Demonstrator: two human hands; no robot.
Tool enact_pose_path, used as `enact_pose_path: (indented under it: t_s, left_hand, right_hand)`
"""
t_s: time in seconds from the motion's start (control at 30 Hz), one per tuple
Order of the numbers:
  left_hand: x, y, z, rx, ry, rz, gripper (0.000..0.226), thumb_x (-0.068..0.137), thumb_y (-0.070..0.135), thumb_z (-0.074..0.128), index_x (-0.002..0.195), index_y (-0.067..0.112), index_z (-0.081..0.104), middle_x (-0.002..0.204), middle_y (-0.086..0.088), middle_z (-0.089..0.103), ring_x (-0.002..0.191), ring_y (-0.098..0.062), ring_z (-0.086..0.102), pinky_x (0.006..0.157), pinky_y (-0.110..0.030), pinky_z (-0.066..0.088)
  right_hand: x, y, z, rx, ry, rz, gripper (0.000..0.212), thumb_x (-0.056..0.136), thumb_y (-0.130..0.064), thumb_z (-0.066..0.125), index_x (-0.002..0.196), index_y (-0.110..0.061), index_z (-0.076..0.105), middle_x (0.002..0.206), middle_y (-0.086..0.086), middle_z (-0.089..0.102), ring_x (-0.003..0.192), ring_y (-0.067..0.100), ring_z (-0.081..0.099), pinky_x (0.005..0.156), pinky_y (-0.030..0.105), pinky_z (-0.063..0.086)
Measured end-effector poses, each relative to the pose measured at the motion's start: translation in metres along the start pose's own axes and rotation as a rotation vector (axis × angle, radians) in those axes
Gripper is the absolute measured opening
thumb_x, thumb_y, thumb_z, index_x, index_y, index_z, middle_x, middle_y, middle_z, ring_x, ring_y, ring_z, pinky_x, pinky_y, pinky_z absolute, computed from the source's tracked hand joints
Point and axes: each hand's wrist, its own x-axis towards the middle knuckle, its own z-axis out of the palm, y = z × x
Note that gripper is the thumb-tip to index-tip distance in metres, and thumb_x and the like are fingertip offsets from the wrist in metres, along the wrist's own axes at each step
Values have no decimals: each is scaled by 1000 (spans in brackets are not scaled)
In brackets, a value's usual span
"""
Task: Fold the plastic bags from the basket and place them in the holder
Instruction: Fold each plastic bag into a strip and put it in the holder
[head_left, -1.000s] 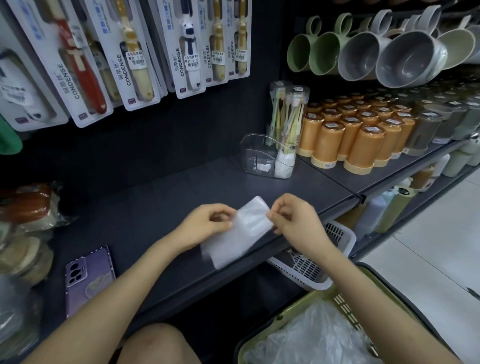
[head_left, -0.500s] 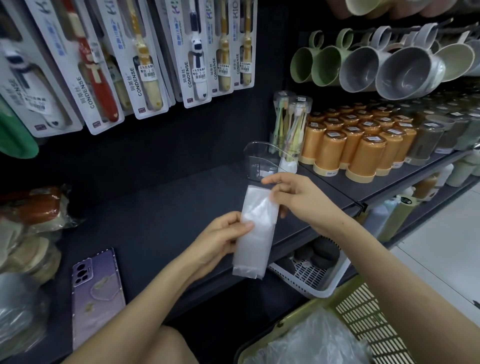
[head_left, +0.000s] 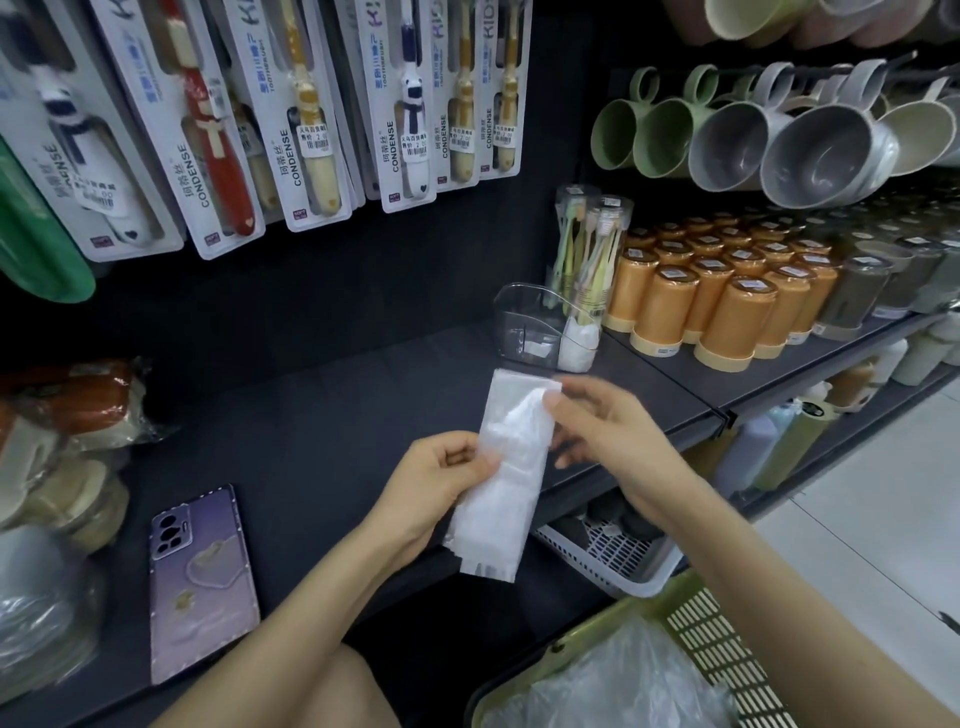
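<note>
- My left hand (head_left: 441, 480) is gripping the plastic bag (head_left: 511, 467) at the left edge, about halfway down its length. The fingers are curled in tight and the thumb is lying across the front of the film.
- My right hand (head_left: 610, 428) is pinching the bag's upper right corner. The thumb is pressing on the front, and the other fingers are loosely bent behind and beside the bag; I cannot tell how many of them are touching it.
- The bag is hanging between both hands as a long, narrow strip, already folded lengthwise. It is running nearly upright, with its lower end leaning slightly toward my left wrist.
- The film is looking cloudy white and crinkled, denser in the middle where the layers are overlapping. The bottom edge is dangling free below my left hand, over the front edge of the dark shelf (head_left: 322, 426).
- The clear holder (head_left: 524, 325) is standing on the shelf just beyond the bag's top end, apart from it, with something white showing inside on its right.
- The yellow-green basket (head_left: 711, 639) is sitting under my right forearm, with loose bags (head_left: 618, 686) heaped in it.
- A phone (head_left: 202, 582) is lying face down on the shelf, well to the left of my left hand.
</note>
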Motion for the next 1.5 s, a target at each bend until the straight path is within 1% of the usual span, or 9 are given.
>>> enact_pose_path:
  t_s: [0.13,0.4,0.6,0.77,0.93,1.03,1.13,1.3,1.5]
  left_hand:
    - [-4,0,5,-43,54,1,10,91,1,60,94,1,70,92,-14,73,83,-22,69,75,-31,58]
    - [-11,7,5,-134,68,11,9,85,7,66,91,3,70,89,-11,74,79,-19,69,71,-27,58]
    - [-16,18,-5,-230,-74,-29,21,85,8,59,104,5,67,95,-10,73,86,-22,68,73,-30,57]
    - [-17,28,-16,-184,-198,-202,42,86,41,52,101,5,67,94,-14,70,81,-24,68,64,-31,56]
    - [-6,24,-18,72,-235,-109,26,71,5,72,95,6,64,85,-7,70,78,-16,67,64,-23,52]
    - [4,23,-14,201,-138,-5,24,75,-6,75,90,10,64,82,-4,71,77,-16,66,66,-22,53]
    - [17,23,-7,310,-115,106,24,77,-5,75,92,11,65,86,-9,72,79,-17,66,73,-26,54]
    - [40,22,4,429,-119,209,23,75,0,78,93,8,66,87,-4,73,77,-13,65,73,-23,53]
    - [63,19,12,404,-139,168,31,78,1,76,101,18,65,79,-1,71,72,-13,63,72,-23,53]
  right_hand:
    - [-27,28,18,61,-115,122,25,88,-15,67,111,-6,65,94,20,71,68,21,61,53,28,47]
    - [-32,27,31,264,-30,39,20,89,4,57,101,-7,67,74,14,63,52,16,49,42,22,37]
    - [-36,24,35,291,-11,-25,19,89,2,59,93,-10,72,84,10,68,70,27,57,58,34,47]
    - [-34,22,31,111,27,-168,30,90,10,51,84,-11,72,74,7,64,62,25,53,48,30,47]
    - [-27,20,13,109,-119,-136,22,88,1,61,103,-11,71,88,24,66,69,28,60,58,31,53]
    - [-19,16,-8,151,-251,-48,41,77,-15,61,118,-14,66,98,23,68,85,29,67,74,35,56]
    - [-8,17,-9,-45,-99,-81,30,79,-30,76,106,-17,70,92,12,74,83,19,69,80,39,56]
    - [8,19,-3,-222,30,-248,4,85,-16,72,83,-18,74,81,-2,74,77,16,68,71,29,53]
    - [28,29,-15,-41,215,-214,11,87,-3,66,79,-6,72,73,5,71,67,7,62,63,19,49]
